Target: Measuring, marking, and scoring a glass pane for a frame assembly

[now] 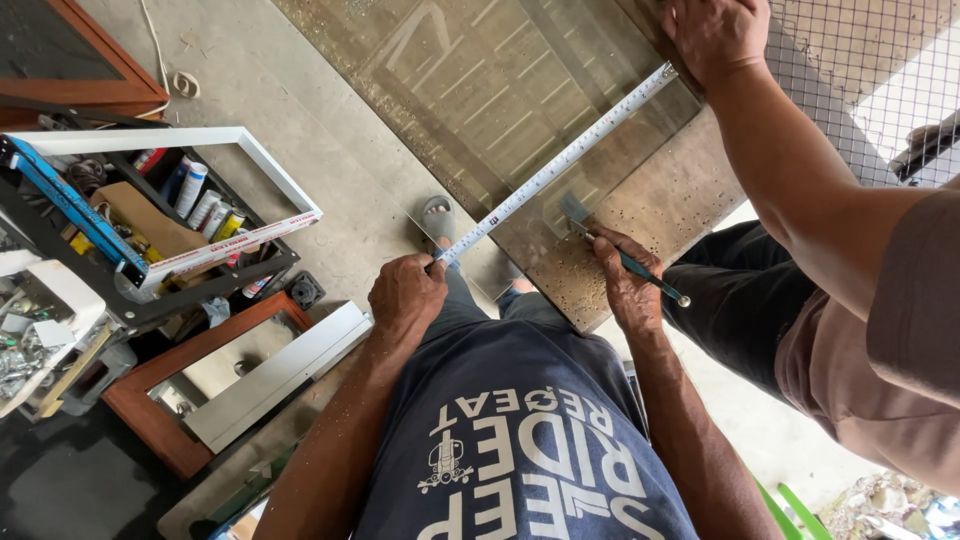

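Observation:
A large sheet of clear glass [500, 90] lies on a worktable in front of me. A white tape measure blade [560, 160] stretches diagonally across it. My left hand [405, 295] pinches the near end of the tape at the glass edge. My right hand [625, 285] grips a thin teal-handled glass cutter [640, 275], its head touching the glass just right of the tape. A co-worker's hand [715, 35] holds the far end of the tape at the top right corner.
The co-worker stands close on my right in dark trousers [745, 290]. A black shelf [150, 290] with tubes and a white frame [280, 185] stands on the left; wooden frames [150, 420] and an aluminium profile [285, 370] lie below it. Wire mesh [860, 60] fills the top right.

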